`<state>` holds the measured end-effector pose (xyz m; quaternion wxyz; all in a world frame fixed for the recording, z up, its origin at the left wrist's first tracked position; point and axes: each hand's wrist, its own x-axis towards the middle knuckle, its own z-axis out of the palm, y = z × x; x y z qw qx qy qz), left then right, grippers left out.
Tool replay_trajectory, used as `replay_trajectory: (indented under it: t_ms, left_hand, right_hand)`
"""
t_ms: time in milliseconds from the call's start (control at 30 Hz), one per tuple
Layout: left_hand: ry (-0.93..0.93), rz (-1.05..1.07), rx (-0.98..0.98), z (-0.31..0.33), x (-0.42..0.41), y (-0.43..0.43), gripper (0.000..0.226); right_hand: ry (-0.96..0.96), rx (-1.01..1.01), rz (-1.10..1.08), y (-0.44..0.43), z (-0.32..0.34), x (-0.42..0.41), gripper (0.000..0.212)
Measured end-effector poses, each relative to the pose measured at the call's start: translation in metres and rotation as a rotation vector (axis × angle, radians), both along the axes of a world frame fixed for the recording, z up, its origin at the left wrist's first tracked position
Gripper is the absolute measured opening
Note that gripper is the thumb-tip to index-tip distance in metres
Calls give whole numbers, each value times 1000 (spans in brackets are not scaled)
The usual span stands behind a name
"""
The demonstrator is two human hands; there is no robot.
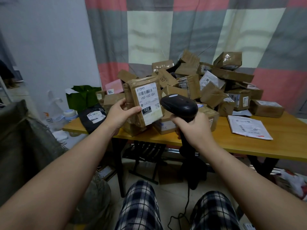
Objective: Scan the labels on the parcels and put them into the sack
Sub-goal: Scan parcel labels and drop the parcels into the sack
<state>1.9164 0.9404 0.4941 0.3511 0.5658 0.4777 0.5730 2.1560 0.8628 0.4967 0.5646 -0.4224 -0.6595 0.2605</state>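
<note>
Brown cardboard is pinched in the left hand (122,113): a small taped parcel (132,93) held up in the air above the near edge of the bench (232,138), thumb on its front face and fingers curled behind. Its white label (149,100) faces the camera, and the thumb tip lies on the label's lower left part, beside the black "102" block. The barcode at the top is uncovered. The right hand (194,128) is wrapped round the grip of a black barcode scanner (180,105), whose head sits just right of the parcel and overlaps its lower right corner from this angle.

Held by one side in one hand, the parcel is probably light. It looks stiff enough to keep its shape, though the glossy tape could be slippery. The plain cardboard sides are the best places to hold it, keeping fingers off the barcode.

Behind the hands, a heap of parcels (207,87) covers the bench, with a white mailer (249,127) lying flat to the right and a black poly bag (93,116) at the left corner. The grey-green woven sack (25,138) stands at the person's left, well apart from the held parcel.
</note>
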Motion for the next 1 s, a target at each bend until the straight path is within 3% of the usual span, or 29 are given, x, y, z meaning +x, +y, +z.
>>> replay_trajectory:
  t_ms: [67, 300, 833, 1000]
  left_hand:
    - [12, 17, 9, -3, -3, 0, 53]
    - [54, 55, -2, -9, -10, 5, 63]
    - [88, 100, 8, -7, -6, 4, 59]
    - [93, 131, 65, -8, -8, -16, 69]
  right_hand:
    - [4, -22, 2, -1, -2, -2, 35]
    - [-60, 1, 3, 0, -5, -7, 11]
    - [-17, -50, 30, -5, -2, -10, 8]
    - [-47, -32, 66, -2, -2, -20, 10]
